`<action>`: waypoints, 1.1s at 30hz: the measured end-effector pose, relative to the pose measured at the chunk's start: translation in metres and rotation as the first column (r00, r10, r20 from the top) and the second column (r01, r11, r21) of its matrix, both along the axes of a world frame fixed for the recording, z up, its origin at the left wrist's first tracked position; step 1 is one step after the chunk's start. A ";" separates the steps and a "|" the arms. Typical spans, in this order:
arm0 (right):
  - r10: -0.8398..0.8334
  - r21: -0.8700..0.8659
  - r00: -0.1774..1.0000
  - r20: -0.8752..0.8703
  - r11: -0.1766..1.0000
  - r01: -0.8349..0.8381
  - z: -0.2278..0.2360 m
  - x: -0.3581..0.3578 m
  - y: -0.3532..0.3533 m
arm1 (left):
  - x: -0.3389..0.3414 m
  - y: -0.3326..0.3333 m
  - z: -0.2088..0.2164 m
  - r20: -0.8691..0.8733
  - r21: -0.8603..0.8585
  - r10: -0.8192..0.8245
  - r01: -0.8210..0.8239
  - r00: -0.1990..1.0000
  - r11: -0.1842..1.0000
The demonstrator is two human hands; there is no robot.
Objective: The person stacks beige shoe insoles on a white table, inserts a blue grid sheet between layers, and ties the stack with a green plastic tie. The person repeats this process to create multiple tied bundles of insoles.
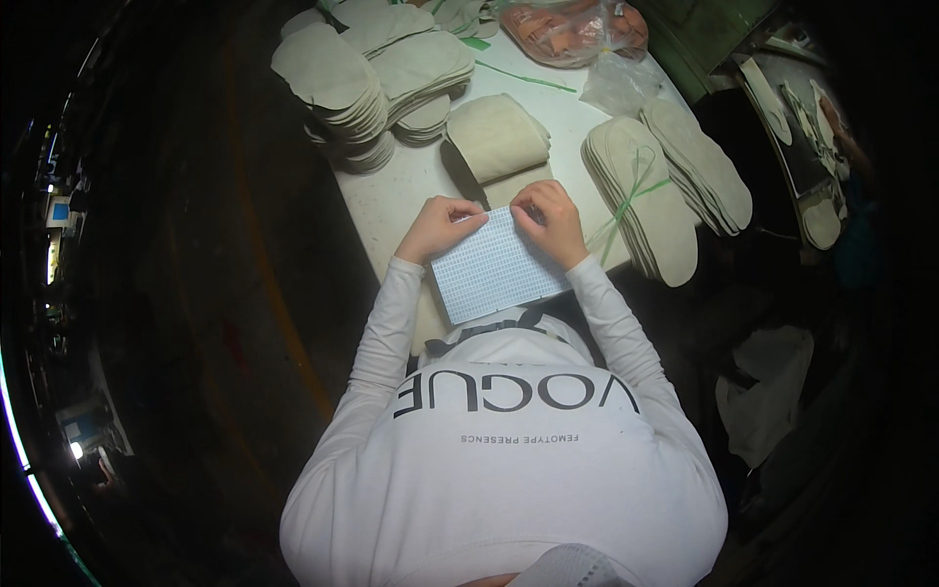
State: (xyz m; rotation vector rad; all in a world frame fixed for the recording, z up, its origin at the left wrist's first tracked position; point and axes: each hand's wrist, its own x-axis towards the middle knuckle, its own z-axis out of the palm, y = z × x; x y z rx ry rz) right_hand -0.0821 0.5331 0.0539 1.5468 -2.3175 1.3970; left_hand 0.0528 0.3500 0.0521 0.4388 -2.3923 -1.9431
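From my remote seat I see both hands at the near edge of the white speckled table [391,201], pinching the far edge of one flat rectangular grid-printed sheet [497,269]; the left hand [437,227] grips its left corner between thumb and curled fingers, the right hand [552,220] nips the right corner likewise; just beyond lies a folded pale felt-like piece [497,137]; sole-shaped beige cutouts stand in tall stacks at the far left corner [337,88]; two fanned stacks [665,191] sit at the right edge, one tied with green strap; a clear bag of orange pieces [572,29] rests at the far edge.
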 end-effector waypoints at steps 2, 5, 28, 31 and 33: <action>0.003 -0.037 0.999 0.046 0.999 -0.001 0.000 0.003 -0.002 | 0.000 -0.001 -0.002 -0.023 -0.007 -0.007 0.007 1.000 1.000; 0.033 -0.053 0.999 0.019 0.998 -0.032 0.001 0.008 -0.005 | 0.000 -0.001 -0.004 0.002 -0.014 -0.002 0.002 1.000 1.000; 0.244 -0.107 0.956 0.161 0.968 -0.229 0.014 0.027 -0.018 | 0.002 0.003 0.002 -0.039 -0.042 -0.014 0.013 0.999 0.999; 0.247 -0.077 0.953 0.177 0.969 -0.236 0.015 0.028 -0.019 | 0.001 0.003 0.001 -0.071 -0.062 -0.030 0.025 0.997 0.998; 0.243 -0.122 0.942 0.233 0.968 -0.220 0.014 0.028 -0.020 | 0.001 0.002 0.001 -0.061 -0.065 -0.031 0.027 0.998 0.998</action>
